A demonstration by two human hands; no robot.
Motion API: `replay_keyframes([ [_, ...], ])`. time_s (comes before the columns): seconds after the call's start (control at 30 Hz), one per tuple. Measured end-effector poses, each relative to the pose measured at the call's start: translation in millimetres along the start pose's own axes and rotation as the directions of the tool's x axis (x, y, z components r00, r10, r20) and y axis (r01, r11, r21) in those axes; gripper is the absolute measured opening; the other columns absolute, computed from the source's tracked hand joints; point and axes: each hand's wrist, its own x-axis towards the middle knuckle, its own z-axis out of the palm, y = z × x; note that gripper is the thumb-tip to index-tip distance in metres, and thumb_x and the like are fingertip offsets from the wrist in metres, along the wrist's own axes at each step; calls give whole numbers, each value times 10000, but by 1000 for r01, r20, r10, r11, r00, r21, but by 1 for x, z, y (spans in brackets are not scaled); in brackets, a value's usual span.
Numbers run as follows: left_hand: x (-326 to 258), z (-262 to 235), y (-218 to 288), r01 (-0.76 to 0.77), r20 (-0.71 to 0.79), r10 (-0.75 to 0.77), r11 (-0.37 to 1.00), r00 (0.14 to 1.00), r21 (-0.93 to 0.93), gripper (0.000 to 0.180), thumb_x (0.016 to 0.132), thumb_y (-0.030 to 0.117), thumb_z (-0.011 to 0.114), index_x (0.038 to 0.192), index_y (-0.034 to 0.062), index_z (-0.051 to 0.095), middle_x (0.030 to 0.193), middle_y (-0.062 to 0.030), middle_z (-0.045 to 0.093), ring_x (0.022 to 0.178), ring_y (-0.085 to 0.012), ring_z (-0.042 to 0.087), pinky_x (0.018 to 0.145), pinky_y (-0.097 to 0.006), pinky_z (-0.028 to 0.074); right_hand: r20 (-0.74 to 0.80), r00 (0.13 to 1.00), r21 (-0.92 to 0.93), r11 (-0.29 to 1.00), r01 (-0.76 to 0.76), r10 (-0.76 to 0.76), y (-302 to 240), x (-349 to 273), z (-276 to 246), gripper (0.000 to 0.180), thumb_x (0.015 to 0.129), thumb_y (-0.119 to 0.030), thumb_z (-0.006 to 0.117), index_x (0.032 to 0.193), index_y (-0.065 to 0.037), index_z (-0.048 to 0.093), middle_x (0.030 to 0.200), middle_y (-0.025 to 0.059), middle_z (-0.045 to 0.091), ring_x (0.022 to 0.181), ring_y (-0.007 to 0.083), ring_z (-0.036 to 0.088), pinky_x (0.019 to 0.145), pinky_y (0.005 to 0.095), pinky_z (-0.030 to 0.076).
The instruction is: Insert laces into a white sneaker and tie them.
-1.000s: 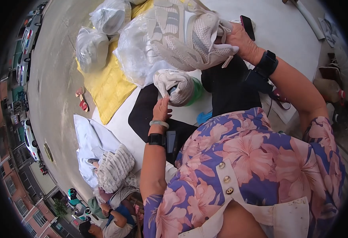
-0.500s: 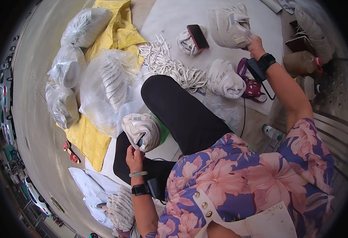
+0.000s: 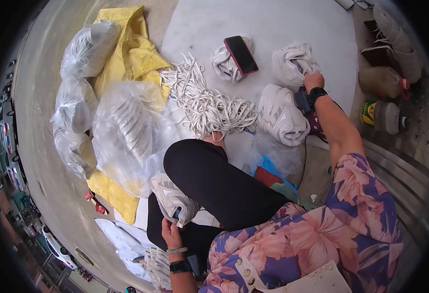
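My left hand (image 3: 171,234) has its fingers closed on the edge of a white and grey shoe upper (image 3: 168,199), held low beside my bent knee. Something dark blue shows inside its opening. Farther off at the right, my right hand (image 3: 314,80) grips the rim of another white shoe upper (image 3: 292,62) at the white sheet. Nearer to me than that one lies a nested bundle of white shoe uppers (image 3: 280,115). A heap of white shoelaces (image 3: 214,107) spreads across the middle, beyond my knee.
A phone (image 3: 241,54) leans on a white shoe upper (image 3: 224,66). To the left are filled clear plastic bags (image 3: 75,105) and a yellow sack (image 3: 126,46). Plastic bottles (image 3: 383,116) stand at the right, by a slatted metal edge. Red sandals (image 3: 95,201) lie at far left.
My right hand has brought its shoe upper down and nearer, to the white sheet. My left hand still holds its upper by the edge. The whole view has shifted a little.
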Motion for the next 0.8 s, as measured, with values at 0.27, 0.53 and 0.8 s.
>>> replay_keyframes([
  [0.27, 0, 1, 10, 103, -1, -103, 994, 995, 19, 317, 847, 72, 477, 1149, -25, 474, 995, -73, 562, 881, -131, 525, 772, -250, 424, 39, 998, 149, 988, 35, -42, 10, 41, 59, 587, 693, -380, 652, 1129, -15, 505, 1027, 205, 593, 970, 369, 559, 841, 388, 436],
  [0.53, -11, -10, 7, 60, -6, -60, 998, 998, 11, 344, 832, 35, 456, 1169, -33, 453, 1018, -77, 562, 908, -125, 535, 798, -240, 418, 368, 929, 251, 960, -128, 27, 17, 27, 99, 604, 786, -284, 605, 1274, -32, 355, 991, 118, 555, 751, 180, 541, 596, 349, 476],
  [0.8, 6, -1, -5, 115, -6, -115, 992, 993, -61, 348, 780, 73, 534, 1109, -21, 471, 921, -88, 570, 623, -110, 567, 571, -238, 480, 391, 916, 280, 960, -29, -87, 51, 36, 56, 383, 816, -253, 569, 1129, -44, 502, 872, 57, 579, 699, 127, 569, 526, 262, 447],
])
